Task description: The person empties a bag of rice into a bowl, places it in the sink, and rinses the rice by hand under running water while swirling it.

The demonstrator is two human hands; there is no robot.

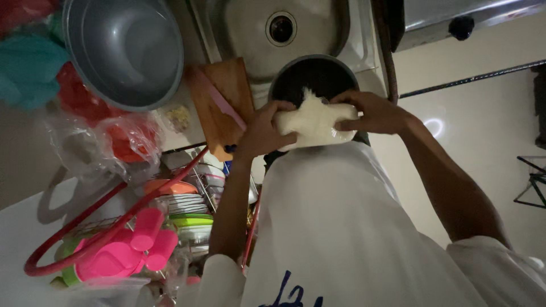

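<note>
Both my hands hold a soft white lump (314, 122), which may be dough or a wrung cloth; I cannot tell which. My left hand (263, 129) grips its left side and my right hand (372, 111) grips its right side. The lump hangs just above a dark round bowl (313, 74) that stands at the near edge of a steel sink (250, 28). My white shirt fills the lower middle of the view and hides whatever is below the bowl.
A wooden cutting board (227, 85) with a pink-handled knife (226, 107) lies left of the bowl. A grey metal basin (125, 51) sits at the upper left beside plastic bags (108, 142). A red wire rack (114, 210) holds plates and pink cups (148, 239). A stove edge (455, 23) is at the upper right.
</note>
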